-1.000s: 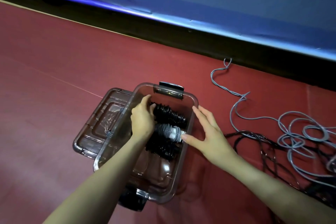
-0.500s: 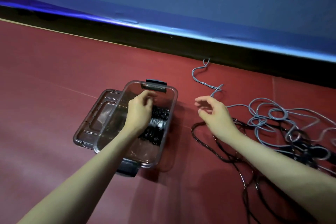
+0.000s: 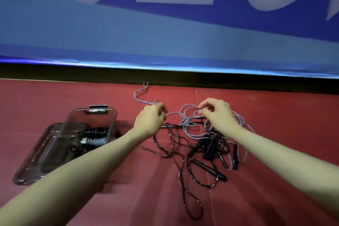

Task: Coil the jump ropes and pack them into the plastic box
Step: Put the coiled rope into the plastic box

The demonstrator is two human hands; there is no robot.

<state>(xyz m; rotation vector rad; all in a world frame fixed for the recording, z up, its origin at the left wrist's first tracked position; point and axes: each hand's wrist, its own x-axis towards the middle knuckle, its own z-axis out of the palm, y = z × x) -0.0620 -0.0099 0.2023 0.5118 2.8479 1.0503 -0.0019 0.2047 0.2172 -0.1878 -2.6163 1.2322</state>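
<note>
A clear plastic box [image 3: 112, 118] stands on the red floor at the left, with coiled ropes [image 3: 93, 138] inside. To its right lies a tangle: a grey-blue jump rope [image 3: 187, 124] looped over a black jump rope [image 3: 180, 167] with black handles [image 3: 208, 147]. My left hand [image 3: 150, 118] has its fingers curled around a strand of the grey-blue rope. My right hand [image 3: 217, 113] pinches a loop of the same rope above the tangle.
The box's clear lid [image 3: 39, 154] lies flat against the box's left side. A blue banner [image 3: 165, 29] with a dark base runs along the far edge of the red floor [image 3: 275, 115]. One end of the grey-blue rope [image 3: 140, 91] trails toward it.
My left hand has left the box and moved right to the grey-blue rope. My right hand has moved onto the rope loops. The view has swung to the right.
</note>
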